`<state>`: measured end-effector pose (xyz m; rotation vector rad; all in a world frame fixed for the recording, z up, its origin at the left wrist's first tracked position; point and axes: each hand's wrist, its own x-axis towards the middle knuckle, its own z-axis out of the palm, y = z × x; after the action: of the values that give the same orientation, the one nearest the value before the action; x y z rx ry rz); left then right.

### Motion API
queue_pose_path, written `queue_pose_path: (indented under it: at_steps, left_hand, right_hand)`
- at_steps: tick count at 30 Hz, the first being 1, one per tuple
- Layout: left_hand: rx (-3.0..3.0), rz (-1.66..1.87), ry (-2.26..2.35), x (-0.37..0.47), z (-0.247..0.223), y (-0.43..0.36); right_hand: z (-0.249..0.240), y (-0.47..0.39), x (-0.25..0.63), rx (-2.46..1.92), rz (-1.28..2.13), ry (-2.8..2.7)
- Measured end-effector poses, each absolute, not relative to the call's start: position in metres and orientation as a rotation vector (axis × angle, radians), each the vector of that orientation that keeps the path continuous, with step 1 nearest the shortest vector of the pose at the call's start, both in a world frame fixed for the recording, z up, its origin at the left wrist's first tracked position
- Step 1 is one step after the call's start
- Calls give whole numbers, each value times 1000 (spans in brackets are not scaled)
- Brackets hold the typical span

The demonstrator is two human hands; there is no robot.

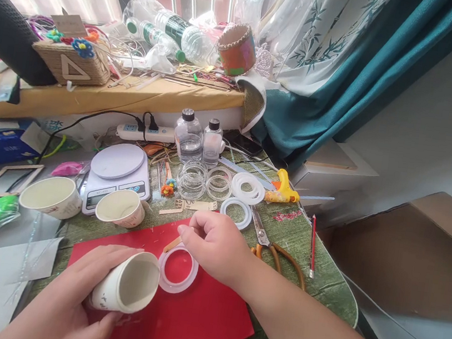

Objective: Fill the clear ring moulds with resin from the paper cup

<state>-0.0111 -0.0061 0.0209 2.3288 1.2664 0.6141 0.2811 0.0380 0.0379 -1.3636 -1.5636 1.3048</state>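
Observation:
My left hand (85,290) is wrapped round a white paper cup (136,283), which tilts to the right with its mouth toward me. Pinched in my right hand (216,241) is a small wooden stick (172,244), its lower end at the upper left rim of a translucent ring mold (176,286). The mold lies on a red sheet (208,324), just right of the cup's mouth. Whether there is liquid in the mold's groove I cannot tell. Two more paper cups (51,198) (119,210) stand beyond my left hand.
Behind the sheet are a kitchen scale (118,177), clear bottles (190,139), stacked rings (193,179) and more ring molds (249,187). Scissors (262,236), a yellow glue gun (284,189) and a red pencil (313,246) lie right. A cluttered ledge (156,92) runs along the back.

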Motion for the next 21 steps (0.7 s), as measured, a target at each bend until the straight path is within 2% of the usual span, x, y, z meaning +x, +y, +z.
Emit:
queue_pose_path:
  at_steps: [21]
  left_hand:
    - [2356, 644, 1261, -7, 23, -7]
  right_hand:
    - [37, 37, 281, -1351, 1306, -1568]
